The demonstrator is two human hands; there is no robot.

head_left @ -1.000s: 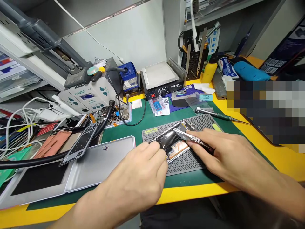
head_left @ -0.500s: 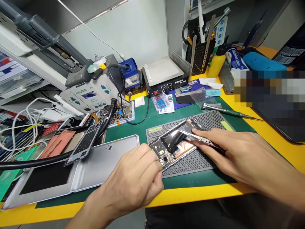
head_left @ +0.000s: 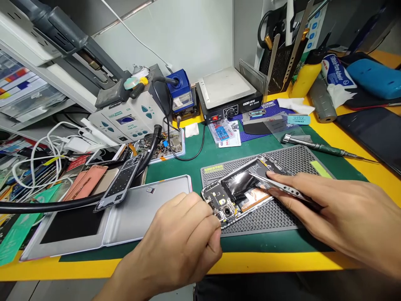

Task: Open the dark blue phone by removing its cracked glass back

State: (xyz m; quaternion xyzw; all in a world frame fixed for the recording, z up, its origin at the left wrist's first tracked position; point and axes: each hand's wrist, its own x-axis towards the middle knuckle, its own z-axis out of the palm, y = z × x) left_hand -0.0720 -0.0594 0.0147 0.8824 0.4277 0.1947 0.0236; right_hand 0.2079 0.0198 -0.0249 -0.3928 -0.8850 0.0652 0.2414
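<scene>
An opened phone (head_left: pixel 224 198) lies tilted on a grey perforated mat (head_left: pixel 269 219), with its camera module and black battery showing. My left hand (head_left: pixel 184 238) is curled closed at the phone's lower left end; its fingertips are hidden, so what it grips cannot be made out. On the right, my right hand (head_left: pixel 328 209) pinches metal tweezers (head_left: pixel 283 187), whose tips are over the battery (head_left: pixel 239 184).
An open flat case (head_left: pixel 140 221) lies at left, under a phone back panel (head_left: pixel 122 184) and a black hose. Behind stand a soldering station (head_left: pixel 128 121) and a heating plate (head_left: pixel 228 88). A screwdriver (head_left: pixel 328 147) rests at right, near a yellow bottle (head_left: pixel 307 77).
The view has shifted, so the bench items appear further right. The tweezers remain in my right hand over the battery, and my left hand stays closed at the phone's end.
</scene>
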